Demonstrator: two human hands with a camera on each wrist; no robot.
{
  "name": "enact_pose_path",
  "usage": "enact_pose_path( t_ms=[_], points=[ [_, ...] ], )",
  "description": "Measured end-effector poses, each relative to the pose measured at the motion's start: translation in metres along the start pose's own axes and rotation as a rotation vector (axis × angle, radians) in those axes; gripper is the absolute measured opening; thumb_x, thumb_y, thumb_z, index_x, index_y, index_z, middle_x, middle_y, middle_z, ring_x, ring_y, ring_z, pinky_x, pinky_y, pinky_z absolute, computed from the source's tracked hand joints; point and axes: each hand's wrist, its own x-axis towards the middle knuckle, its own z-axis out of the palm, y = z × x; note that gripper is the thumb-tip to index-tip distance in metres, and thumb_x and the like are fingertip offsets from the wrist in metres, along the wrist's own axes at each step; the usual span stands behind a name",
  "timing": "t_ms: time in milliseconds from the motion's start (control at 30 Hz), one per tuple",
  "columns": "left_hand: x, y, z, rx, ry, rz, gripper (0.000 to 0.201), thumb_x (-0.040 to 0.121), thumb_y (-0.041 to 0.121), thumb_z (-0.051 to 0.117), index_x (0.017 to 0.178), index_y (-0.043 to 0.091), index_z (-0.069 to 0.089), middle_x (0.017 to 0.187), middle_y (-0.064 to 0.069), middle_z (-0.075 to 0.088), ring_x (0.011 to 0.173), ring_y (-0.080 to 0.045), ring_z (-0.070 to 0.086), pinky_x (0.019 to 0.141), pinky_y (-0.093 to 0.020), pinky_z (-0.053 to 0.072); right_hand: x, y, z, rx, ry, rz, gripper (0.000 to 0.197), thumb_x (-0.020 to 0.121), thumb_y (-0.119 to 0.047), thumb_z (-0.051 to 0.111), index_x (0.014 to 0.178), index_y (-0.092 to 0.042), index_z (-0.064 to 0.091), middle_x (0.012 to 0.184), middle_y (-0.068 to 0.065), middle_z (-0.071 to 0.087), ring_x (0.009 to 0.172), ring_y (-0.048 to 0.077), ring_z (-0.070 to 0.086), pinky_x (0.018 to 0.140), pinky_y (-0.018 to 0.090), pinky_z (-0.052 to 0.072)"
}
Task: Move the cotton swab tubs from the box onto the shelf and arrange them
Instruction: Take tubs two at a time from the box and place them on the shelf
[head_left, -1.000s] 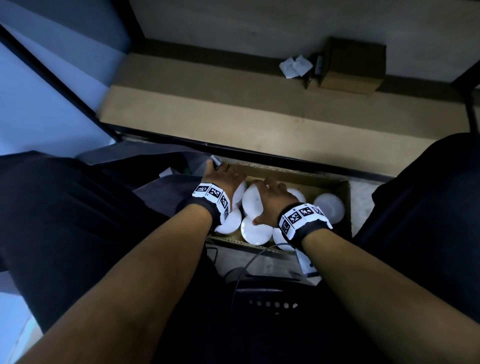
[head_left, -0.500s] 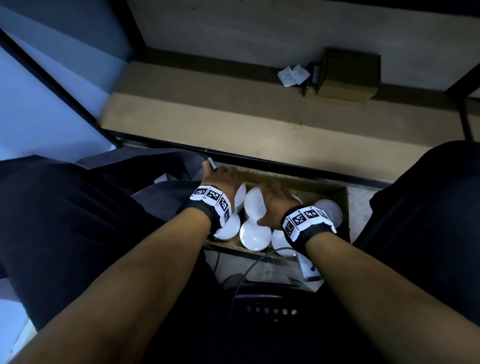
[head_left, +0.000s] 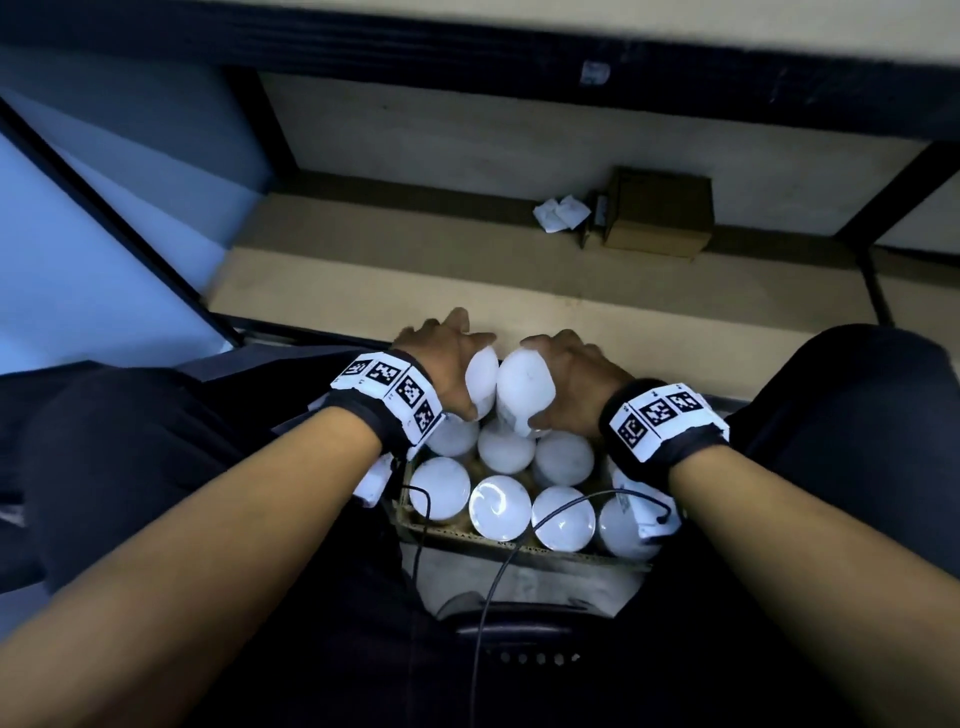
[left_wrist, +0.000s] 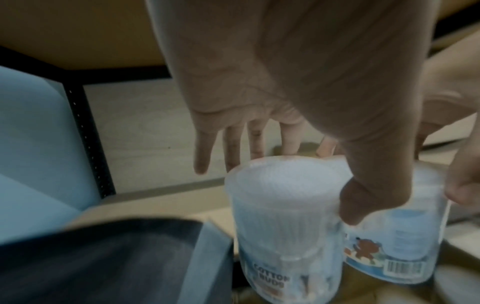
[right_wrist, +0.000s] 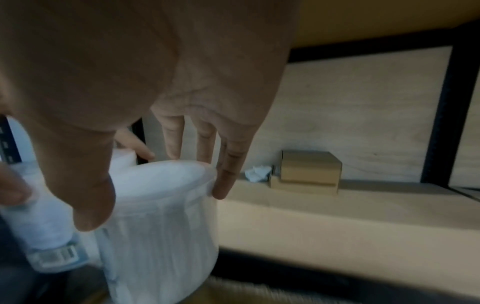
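Head view: my left hand (head_left: 441, 358) and right hand (head_left: 576, 379) each clasp a tub above the box (head_left: 519, 545), facing the wooden shelf (head_left: 415, 280).

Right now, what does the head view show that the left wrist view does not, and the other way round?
Only the head view shows the tubs still standing in the box, the wrist bands and the small carton on the shelf. Only the left wrist view shows the printed labels: "COTTON BUDS" on the left tub and a barcode on the right tub. Both show the left hand and right hand each gripping one tub, side by side.
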Motion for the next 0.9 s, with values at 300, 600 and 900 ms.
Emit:
enact_pose_path(
  t_ms=[300, 600, 900],
  points=[
    [-0.017, -0.01, -0.077, -0.137, 0.073, 0.083, 0.103, 0.052, 0.049, 0.08, 0.144, 0.037, 0.034, 0.13, 0.002, 0.033, 0.117, -0.025, 0.046, 0.094, -0.04, 0.05, -0.029, -0.008, -0.072, 0.054, 0.185, -0.115, 0.095, 0.068, -0.039, 0.086, 0.146, -0.037, 0.031, 0.148, -0.002, 0.037, 0.135, 0.027, 0.037, 0.106, 0.042, 0.039],
    [-0.051, -0.01, -0.168, -0.08, 0.254, 0.197, 0.102, 0.06, 0.046, 0.079, 0.149, 0.034, 0.03, 0.141, 0.001, 0.034, 0.129, -0.024, 0.038, 0.108, -0.039, 0.039, -0.074, -0.025, -0.156, 0.087, 0.365, -0.258, 0.094, 0.061, -0.049, 0.079, 0.144, -0.037, 0.036, 0.139, -0.004, 0.047, 0.126, 0.022, 0.047, 0.106, 0.043, 0.041],
    [-0.081, -0.007, -0.257, -0.102, 0.462, 0.288, 0.094, 0.055, 0.051, 0.065, 0.144, 0.043, 0.035, 0.137, 0.015, 0.035, 0.129, -0.011, 0.034, 0.108, -0.029, 0.036, -0.118, -0.045, -0.234, 0.147, 0.557, -0.384, 0.088, 0.066, -0.043, 0.08, 0.144, -0.035, 0.04, 0.139, -0.011, 0.052, 0.125, 0.004, 0.049, 0.104, 0.026, 0.042]
  ],
)
